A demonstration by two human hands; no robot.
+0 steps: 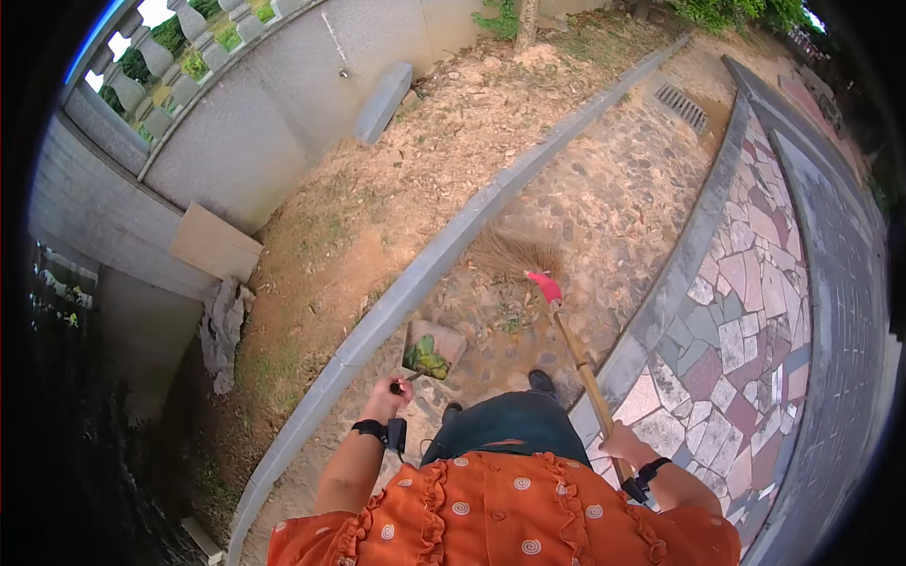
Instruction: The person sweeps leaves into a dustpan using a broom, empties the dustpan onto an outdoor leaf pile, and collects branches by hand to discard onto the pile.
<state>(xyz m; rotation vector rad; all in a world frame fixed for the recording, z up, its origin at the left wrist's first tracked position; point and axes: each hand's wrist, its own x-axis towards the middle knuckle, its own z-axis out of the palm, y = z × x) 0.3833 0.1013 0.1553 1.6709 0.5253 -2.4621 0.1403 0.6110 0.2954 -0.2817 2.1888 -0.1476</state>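
Observation:
My left hand (388,396) is closed around the dark handle of a dustpan (449,338), held low in front of my legs. Green leaves (427,357) lie inside the pan. A broom (578,354) with a bamboo-like stick slants forward from my right hand (621,441), whose fingers wrap the stick near its upper end. Pink wrapping (545,287) binds the stick to the brown bristles (514,253), which rest on the cobbled path beyond the dustpan, beside the curb.
A grey stone curb (429,278) separates the cobbled path (604,203) from bare soil (349,222) on the left. A metal drain grate (681,108) lies ahead. On the right runs a second curb (694,241) with patchwork stone paving (722,363).

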